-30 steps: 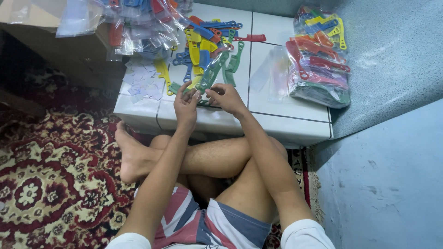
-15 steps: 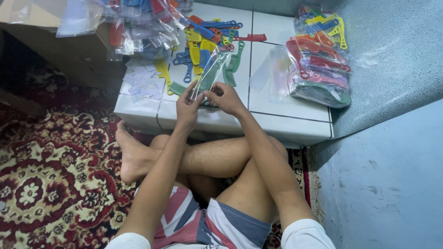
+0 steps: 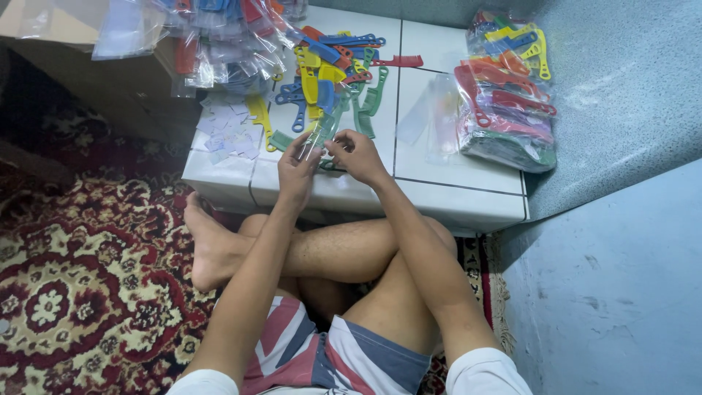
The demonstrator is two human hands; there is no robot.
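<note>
A person sits cross-legged on a patterned red and cream carpet [image 3: 66, 292], seen from above, facing a low white tiled platform [image 3: 446, 190] with dark grout lines.

Far left of the hands, clear glossy plastic bags [image 3: 212, 44] holding coloured items spill over the platform's back corner. Just left of the hands lies a scatter of small pale paper slips [image 3: 227, 132], flat and matte.

The left hand [image 3: 296, 168] and the right hand [image 3: 356, 155] meet at the platform's front edge, fingertips closed together on a small clear plastic sleeve [image 3: 322, 135] that holds a green plastic comb (its outline is partly blurred by the shiny film). The sleeve stands tilted up between the two hands, just above the tile.

Directly beyond the grip lies a loose pile of plastic combs [image 3: 329, 73] in yellow, blue, green and red, thin and flat with long handles, overlapping one another. A single red comb [image 3: 401, 61] lies apart at the pile's right edge.

Right of the grip lie empty clear sleeves [image 3: 431, 117], nearly see-through against the tile. Further right rests a stack of bagged combs [image 3: 504, 102], mostly red with yellow and green showing, next to a speckled blue-grey wall [image 3: 629, 88].
</note>
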